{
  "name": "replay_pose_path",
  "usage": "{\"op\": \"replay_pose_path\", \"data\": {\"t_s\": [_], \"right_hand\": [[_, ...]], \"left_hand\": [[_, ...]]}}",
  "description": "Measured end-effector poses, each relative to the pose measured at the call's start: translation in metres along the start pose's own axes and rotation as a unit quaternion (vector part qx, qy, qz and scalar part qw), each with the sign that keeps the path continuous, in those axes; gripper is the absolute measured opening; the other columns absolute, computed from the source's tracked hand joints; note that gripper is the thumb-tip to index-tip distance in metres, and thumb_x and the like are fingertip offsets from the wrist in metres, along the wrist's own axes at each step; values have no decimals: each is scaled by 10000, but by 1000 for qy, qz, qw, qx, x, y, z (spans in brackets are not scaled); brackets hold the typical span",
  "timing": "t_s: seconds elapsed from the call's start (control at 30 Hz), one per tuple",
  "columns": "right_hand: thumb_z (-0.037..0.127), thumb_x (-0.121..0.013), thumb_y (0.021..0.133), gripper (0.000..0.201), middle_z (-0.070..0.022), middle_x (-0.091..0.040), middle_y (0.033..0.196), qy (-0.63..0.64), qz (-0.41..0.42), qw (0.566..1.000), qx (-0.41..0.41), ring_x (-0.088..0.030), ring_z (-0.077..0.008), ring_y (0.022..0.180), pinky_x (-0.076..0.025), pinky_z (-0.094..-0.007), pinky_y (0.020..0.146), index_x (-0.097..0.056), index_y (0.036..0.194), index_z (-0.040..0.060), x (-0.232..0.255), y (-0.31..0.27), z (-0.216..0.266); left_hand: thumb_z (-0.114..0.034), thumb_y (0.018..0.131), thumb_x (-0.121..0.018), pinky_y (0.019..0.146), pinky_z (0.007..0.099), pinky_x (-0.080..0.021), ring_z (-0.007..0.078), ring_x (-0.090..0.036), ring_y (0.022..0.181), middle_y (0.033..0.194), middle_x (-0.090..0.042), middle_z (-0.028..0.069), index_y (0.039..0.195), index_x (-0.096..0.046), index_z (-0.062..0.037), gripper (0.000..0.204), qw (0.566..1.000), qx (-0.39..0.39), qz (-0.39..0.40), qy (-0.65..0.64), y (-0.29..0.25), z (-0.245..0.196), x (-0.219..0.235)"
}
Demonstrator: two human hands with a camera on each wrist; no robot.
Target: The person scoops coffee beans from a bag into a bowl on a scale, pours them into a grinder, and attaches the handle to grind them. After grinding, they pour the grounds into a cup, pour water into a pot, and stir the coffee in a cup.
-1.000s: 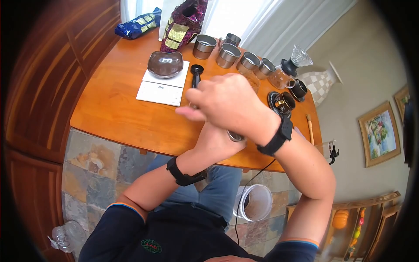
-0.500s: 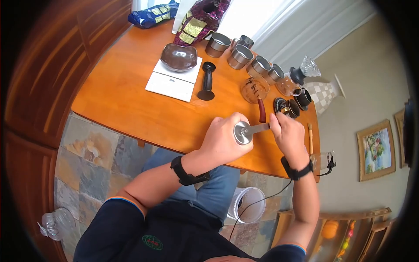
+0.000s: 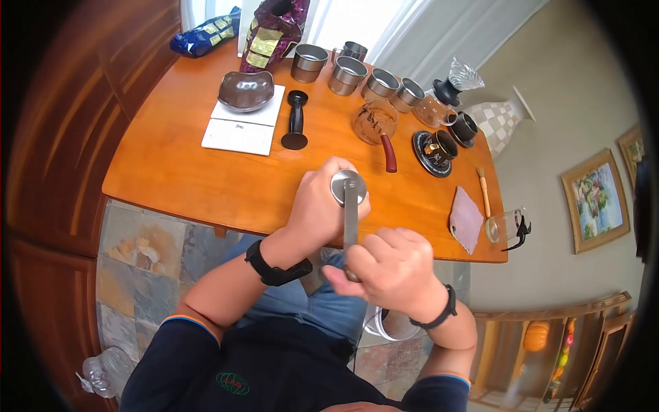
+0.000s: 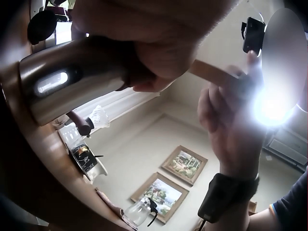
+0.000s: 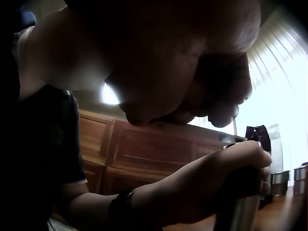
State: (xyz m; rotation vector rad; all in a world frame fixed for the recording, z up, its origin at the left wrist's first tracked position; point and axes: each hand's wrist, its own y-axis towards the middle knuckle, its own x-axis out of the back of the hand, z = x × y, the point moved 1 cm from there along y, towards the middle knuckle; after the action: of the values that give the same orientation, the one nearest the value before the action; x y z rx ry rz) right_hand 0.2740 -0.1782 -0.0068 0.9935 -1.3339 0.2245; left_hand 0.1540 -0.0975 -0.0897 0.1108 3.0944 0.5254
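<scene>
A metal hand coffee grinder (image 3: 339, 189) is gripped round its body by my left hand (image 3: 312, 202), just above the table's front edge. Its flat crank (image 3: 351, 223) points back toward my body. At the crank's outer end, my right hand (image 3: 395, 268) curls round the knob, mostly hiding it. The left wrist view shows the grinder's shiny cylinder (image 4: 72, 82) upright near the wooden tabletop. Beyond the left hand lie a black tamper-like tool (image 3: 295, 122) and a white scale (image 3: 237, 137) bearing a brown bowl (image 3: 246, 93).
A glass pot (image 3: 367, 127) with a red handle stands mid-table, near a black cup (image 3: 443, 144) on a saucer. Several metal cups (image 3: 346, 77) line the back. A pink cloth (image 3: 467, 220), brush (image 3: 484, 196) and glass pitcher (image 3: 498, 230) are at the right edge.
The right hand has swung the crank round from the far side, past the right, to the near side. The left hand still grips the grinder. The head view has shifted slightly.
</scene>
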Motion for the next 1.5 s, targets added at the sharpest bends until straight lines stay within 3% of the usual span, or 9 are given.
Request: {"op": "replay_pose_path", "data": {"t_s": [0.53, 0.7, 0.93, 1.03, 1.17, 1.2, 1.33, 1.4, 1.5], "right_hand": [[210, -767, 777, 318, -44, -467, 547, 35, -118, 985, -124, -498, -244, 494, -395, -370, 466, -519, 606, 109, 16, -38, -16], [137, -720, 782, 254, -99, -511, 596, 119, -150, 957, -219, -536, -294, 534, -411, -390, 492, -528, 628, 73, 4, -93, -27], [200, -597, 960, 315, -106, -554, 624, 339, -254, 847, -322, -558, -237, 549, -424, -337, 541, -576, 705, 17, -57, -156, -9], [309, -513, 1062, 445, -47, -606, 655, 511, -271, 709, -402, -579, -137, 601, -463, -288, 576, -576, 731, 18, -84, -167, 3], [267, -536, 1047, 397, -48, -605, 654, 561, -268, 673, -400, -583, -134, 604, -462, -291, 573, -581, 747, 10, -98, -173, 10], [243, -549, 1036, 372, -52, -606, 654, 559, -245, 685, -398, -582, -143, 600, -462, -295, 572, -580, 748, 9, -99, -173, 11], [182, -586, 997, 289, -76, -602, 653, 551, -171, 732, -362, -589, -183, 592, -456, -315, 563, -593, 760, 17, -102, -164, 15], [166, -622, 962, 245, -105, -596, 657, 546, -156, 752, -335, -590, -257, 584, -453, -338, 552, -605, 756, 34, -110, -158, 17], [182, -726, 858, 194, -108, -581, 662, 429, -153, 866, -206, -583, -335, 596, -460, -398, 526, -611, 748, 73, -111, -133, 27]], "left_hand": [[-126, 794, -845, 736, 304, -534, 109, -639, 788, 852, -667, 48, 1060, -550, -49, 404, 998, -36, 3, 49, 11, 22, 14], [-155, 804, -854, 750, 297, -535, 112, -635, 810, 875, -653, 36, 1076, -544, -52, 426, 998, 33, 44, 13, 12, 17, 20], [-82, 820, -843, 875, 287, -524, 138, -633, 1015, 1112, -643, 64, 1198, -526, -61, 494, 996, 19, 51, 66, 11, 13, 18], [-100, 807, -848, 968, 315, -494, 176, -603, 1117, 1231, -600, 86, 1281, -510, -40, 586, 997, -79, 5, 0, 6, 18, 21], [-84, 824, -809, 976, 327, -481, 216, -596, 1122, 1271, -568, 111, 1295, -511, -16, 561, 960, -228, -97, 127, -22, 26, 50], [-73, 816, -813, 936, 320, -494, 228, -607, 1095, 1239, -578, 133, 1263, -532, -5, 532, 956, -250, -122, 95, -35, 31, 55], [-58, 932, -699, 783, 336, -530, 212, -677, 844, 914, -708, 123, 1064, -665, 9, 152, 977, -69, 158, 125, -89, 14, 54], [-142, 1031, -606, 733, 338, -537, 218, -700, 809, 825, -707, 126, 1022, -672, 18, 173, 947, 77, 287, 119, -100, -2, 38], [-223, 1100, -508, 757, 318, -533, 185, -687, 850, 865, -707, 109, 1065, -654, 30, 294, 933, 147, 318, 75, -128, 5, 32]]}}
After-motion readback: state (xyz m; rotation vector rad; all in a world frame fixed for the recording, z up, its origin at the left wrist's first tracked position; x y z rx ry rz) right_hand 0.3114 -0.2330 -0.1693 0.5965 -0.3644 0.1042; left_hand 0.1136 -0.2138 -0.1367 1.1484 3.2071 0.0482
